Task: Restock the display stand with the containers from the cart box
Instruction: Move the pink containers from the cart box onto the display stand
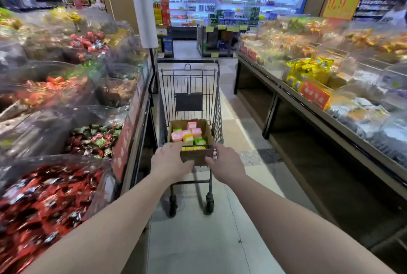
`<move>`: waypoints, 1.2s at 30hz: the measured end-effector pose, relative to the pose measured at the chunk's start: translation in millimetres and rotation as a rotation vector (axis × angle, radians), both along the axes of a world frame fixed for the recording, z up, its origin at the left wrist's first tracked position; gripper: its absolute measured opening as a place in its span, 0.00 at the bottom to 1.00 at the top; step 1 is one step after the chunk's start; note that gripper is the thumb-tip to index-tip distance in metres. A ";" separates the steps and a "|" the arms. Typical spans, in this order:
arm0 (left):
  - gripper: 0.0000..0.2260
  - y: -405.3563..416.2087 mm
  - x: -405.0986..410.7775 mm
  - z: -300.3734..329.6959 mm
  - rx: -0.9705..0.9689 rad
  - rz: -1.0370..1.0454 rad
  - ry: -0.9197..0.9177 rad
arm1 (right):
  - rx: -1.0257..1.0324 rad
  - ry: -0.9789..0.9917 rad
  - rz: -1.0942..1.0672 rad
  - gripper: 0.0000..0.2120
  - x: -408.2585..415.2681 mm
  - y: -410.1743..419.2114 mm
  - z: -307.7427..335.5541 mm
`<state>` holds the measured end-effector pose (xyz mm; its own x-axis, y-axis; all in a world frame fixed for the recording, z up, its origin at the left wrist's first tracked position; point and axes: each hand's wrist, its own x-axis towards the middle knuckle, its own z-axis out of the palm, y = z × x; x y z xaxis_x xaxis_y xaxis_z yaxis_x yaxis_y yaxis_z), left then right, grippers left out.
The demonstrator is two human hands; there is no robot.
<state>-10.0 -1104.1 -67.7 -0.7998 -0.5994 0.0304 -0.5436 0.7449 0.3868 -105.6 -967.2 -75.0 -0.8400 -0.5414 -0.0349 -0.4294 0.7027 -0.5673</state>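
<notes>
Both hands were on the cart (190, 88) handle: left hand (169, 162) and right hand (226, 164), fingers curled round it. Ahead, the cardboard box (207, 129) held pink and yellow containers (188, 136).

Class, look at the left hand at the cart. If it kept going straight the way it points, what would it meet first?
The left hand points forward at the cardboard box in the cart. It would meet the box's near wall first and may already touch it; depth is unclear.

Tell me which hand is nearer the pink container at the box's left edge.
Left. The left hand sits just below the pink container, at the cardboard box near-left corner; the right hand is at the near-right corner, farther away.
</notes>
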 end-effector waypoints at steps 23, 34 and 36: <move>0.35 -288.5 -325.4 -95.1 0.441 0.234 0.000 | 0.191 -0.212 0.235 0.31 -394.0 -286.5 -84.2; 0.41 -366.7 -409.4 -185.2 0.600 0.370 -0.054 | 0.323 -0.371 0.292 0.28 -499.4 -370.3 -168.0; 0.36 -371.3 -425.2 -192.3 0.594 0.410 -0.041 | 0.347 -0.402 0.311 0.28 -519.2 -381.9 -184.4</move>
<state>-435.2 -1475.4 -260.0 -0.5004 -0.7577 -0.4189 -0.7570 0.1481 0.6364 -624.8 -1349.2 -259.5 -0.5290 -0.6594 -0.5342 -0.4445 0.7515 -0.4876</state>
